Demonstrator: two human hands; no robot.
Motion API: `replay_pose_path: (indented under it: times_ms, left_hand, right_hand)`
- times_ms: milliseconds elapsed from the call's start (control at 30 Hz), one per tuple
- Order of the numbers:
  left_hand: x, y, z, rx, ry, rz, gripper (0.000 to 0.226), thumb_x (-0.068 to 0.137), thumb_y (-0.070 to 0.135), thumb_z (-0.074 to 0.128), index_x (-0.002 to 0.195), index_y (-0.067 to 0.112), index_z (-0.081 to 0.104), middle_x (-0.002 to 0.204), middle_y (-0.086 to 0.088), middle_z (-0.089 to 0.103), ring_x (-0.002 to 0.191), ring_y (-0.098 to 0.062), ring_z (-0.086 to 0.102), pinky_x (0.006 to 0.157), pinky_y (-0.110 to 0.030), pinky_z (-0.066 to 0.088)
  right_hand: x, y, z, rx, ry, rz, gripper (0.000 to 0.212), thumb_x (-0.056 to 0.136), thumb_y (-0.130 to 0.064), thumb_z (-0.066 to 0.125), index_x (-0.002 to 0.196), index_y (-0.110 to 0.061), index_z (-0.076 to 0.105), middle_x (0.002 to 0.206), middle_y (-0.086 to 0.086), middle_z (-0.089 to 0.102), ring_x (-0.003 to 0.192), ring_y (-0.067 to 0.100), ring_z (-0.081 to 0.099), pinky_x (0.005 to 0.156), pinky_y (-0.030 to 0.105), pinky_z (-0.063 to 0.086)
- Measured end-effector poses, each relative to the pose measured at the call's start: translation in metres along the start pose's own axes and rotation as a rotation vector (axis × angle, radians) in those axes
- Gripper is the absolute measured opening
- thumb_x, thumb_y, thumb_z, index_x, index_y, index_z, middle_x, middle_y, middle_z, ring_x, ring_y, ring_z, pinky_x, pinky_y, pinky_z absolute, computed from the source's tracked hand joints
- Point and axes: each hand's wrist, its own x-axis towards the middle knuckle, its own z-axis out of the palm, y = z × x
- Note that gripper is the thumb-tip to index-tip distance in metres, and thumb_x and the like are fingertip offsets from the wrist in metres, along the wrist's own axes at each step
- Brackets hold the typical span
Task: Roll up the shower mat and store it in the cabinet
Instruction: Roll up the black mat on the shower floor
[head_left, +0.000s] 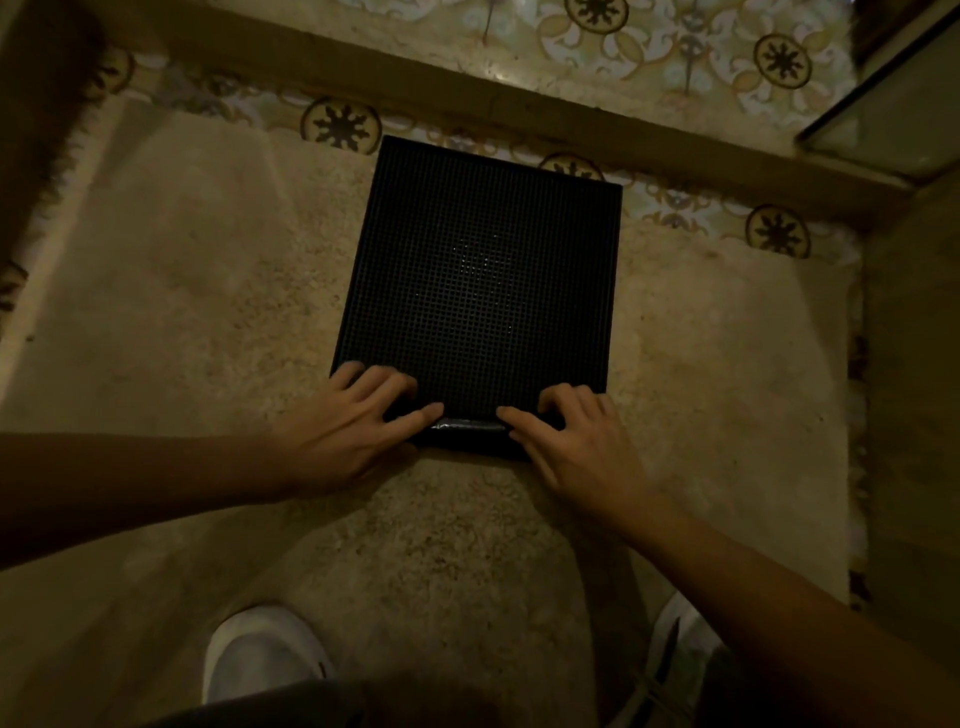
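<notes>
A black shower mat (483, 270) with a fine grid texture lies flat on the beige floor in the middle of the view. Its near edge is curled over into a small roll, with a shiny strip showing between my hands. My left hand (358, 421) rests on the near left corner of that roll, fingers bent over it. My right hand (566, 431) presses on the near right part of the roll in the same way. No cabinet is recognisable in view.
A raised stone step (467, 104) runs across behind the mat, with patterned tiles (675, 47) beyond it. A glass panel edge (878, 114) stands at the upper right. My white shoes (260, 654) are at the bottom, on the speckled floor (208, 312).
</notes>
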Motion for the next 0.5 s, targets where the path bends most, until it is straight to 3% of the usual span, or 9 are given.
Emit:
replay_pose_path:
  times_ms: [133, 233, 300, 400, 500]
  left_hand:
    - [0.009, -0.001, -0.012, -0.044, -0.02, 0.03, 0.052, 0.092, 0.033, 0.041, 0.137, 0.009, 0.048, 0.114, -0.019, 0.054, 0.092, -0.032, 0.052, 0.071, -0.041, 0.046]
    - [0.015, -0.008, -0.017, -0.079, -0.034, 0.079, 0.052, 0.094, 0.031, 0.056, 0.14, 0.008, 0.048, 0.114, -0.016, 0.056, 0.093, -0.03, 0.053, 0.072, -0.04, 0.048]
    - [0.018, -0.015, -0.02, -0.082, -0.05, 0.096, 0.051, 0.099, 0.034, 0.047, 0.144, 0.009, 0.043, 0.117, -0.015, 0.055, 0.096, -0.028, 0.052, 0.075, -0.04, 0.048]
    - [0.023, -0.017, -0.024, -0.093, -0.06, 0.1, 0.051, 0.101, 0.036, 0.035, 0.147, 0.012, 0.037, 0.12, -0.012, 0.052, 0.097, -0.026, 0.049, 0.077, -0.039, 0.048]
    - [0.028, -0.018, -0.027, -0.125, -0.053, 0.092, 0.045, 0.102, 0.038, 0.029, 0.139, 0.015, 0.04, 0.121, -0.01, 0.052, 0.097, -0.024, 0.048, 0.078, -0.041, 0.049]
  right_hand:
    - [-0.001, -0.007, 0.003, -0.075, 0.053, 0.005, 0.036, 0.103, -0.033, 0.046, 0.133, -0.021, 0.06, 0.103, 0.008, 0.059, 0.088, 0.028, 0.052, 0.075, 0.041, 0.041]
    - [-0.002, -0.02, 0.007, -0.073, 0.046, 0.098, 0.039, 0.099, -0.024, 0.048, 0.138, -0.018, 0.054, 0.108, 0.006, 0.06, 0.092, 0.028, 0.054, 0.077, 0.041, 0.042]
    - [-0.003, -0.023, 0.006, -0.022, 0.053, 0.169, 0.041, 0.098, -0.024, 0.044, 0.138, -0.019, 0.053, 0.107, 0.006, 0.059, 0.092, 0.028, 0.052, 0.076, 0.041, 0.045]
    - [-0.006, -0.019, 0.004, 0.044, 0.046, 0.188, 0.041, 0.1, -0.038, 0.041, 0.133, -0.019, 0.055, 0.107, 0.008, 0.054, 0.093, 0.026, 0.048, 0.076, 0.042, 0.046]
    - [-0.009, -0.019, 0.004, 0.044, -0.009, 0.188, 0.057, 0.097, -0.057, 0.042, 0.133, -0.015, 0.055, 0.114, 0.011, 0.053, 0.101, 0.025, 0.048, 0.083, 0.041, 0.044]
